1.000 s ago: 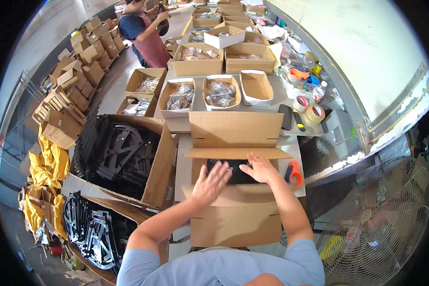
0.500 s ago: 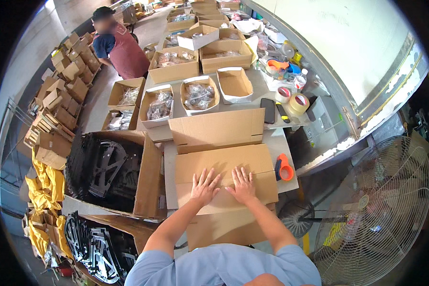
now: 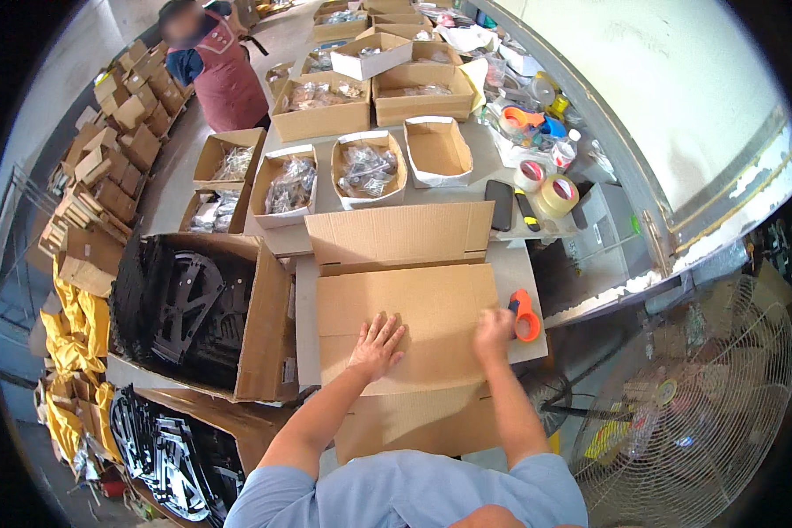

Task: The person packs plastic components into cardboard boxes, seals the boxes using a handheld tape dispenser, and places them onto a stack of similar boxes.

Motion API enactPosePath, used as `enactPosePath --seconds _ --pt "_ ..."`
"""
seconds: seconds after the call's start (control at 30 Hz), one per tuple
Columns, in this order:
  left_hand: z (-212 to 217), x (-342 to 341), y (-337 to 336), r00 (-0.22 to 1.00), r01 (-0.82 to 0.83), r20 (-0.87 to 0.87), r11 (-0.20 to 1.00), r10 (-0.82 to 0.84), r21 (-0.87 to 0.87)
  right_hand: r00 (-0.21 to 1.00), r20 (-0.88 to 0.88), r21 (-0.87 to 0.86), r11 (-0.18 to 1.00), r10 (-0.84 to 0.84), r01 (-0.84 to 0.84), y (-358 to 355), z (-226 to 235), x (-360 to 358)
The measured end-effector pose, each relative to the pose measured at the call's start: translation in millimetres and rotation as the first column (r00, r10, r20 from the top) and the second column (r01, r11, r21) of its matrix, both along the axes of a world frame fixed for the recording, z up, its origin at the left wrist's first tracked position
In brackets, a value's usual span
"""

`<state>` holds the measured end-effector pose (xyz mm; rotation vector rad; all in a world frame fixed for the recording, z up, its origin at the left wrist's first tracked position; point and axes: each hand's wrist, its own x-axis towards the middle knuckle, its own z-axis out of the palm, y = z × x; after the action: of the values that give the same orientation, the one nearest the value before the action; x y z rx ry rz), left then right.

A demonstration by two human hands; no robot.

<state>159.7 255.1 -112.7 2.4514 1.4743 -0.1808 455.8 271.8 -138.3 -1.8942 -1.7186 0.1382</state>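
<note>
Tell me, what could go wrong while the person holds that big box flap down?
If the left hand lifts off, the closed brown cardboard flap may spring open. The right hand is at the orange tape dispenser, which sits near the grey table's edge and could get knocked off.

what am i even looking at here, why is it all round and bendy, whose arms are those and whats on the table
The picture comes from a wide fisheye camera worn on a person's head, looking down, which is why straight edges curve near the rim. The two bare forearms rising from the bottom belong to that person.

Their left hand lies flat, fingers spread, on the closed flap of a big cardboard box whose far flap stands open. Their right hand is at the box's right edge, closed at the orange tape dispenser there; whether it grips it I cannot tell.

Farther along the table are small open boxes of bagged parts, a phone and rolls of tape. To the left, a carton holds black parts. Another person works at the far end.
</note>
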Motion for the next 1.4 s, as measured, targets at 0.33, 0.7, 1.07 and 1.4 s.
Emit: enactPosePath --seconds 0.33,0.7,1.07,1.4 --pt "-2.6 -7.2 0.6 0.993 -0.031 0.106 0.992 0.045 -0.126 0.963 0.099 -0.238 0.934 -0.252 0.269 30.5 30.6 66.1" --pt "2.1 -7.4 -4.1 0.992 -0.045 0.116 0.996 0.053 -0.074 0.932 -0.150 -0.031 0.941 0.329 -0.337 94.0 119.7 -133.8" --pt "-14.1 -8.6 -2.0 0.995 -0.051 0.083 0.997 0.057 -0.066 0.903 -0.249 -0.358 0.833 0.350 -0.422 -111.8 116.6 -129.1" --pt "-4.0 21.5 -21.4 0.994 -0.035 0.108 0.997 0.028 0.067 0.862 -0.480 -0.683 0.686 -0.162 -0.251 -119.4 94.3 -91.6"
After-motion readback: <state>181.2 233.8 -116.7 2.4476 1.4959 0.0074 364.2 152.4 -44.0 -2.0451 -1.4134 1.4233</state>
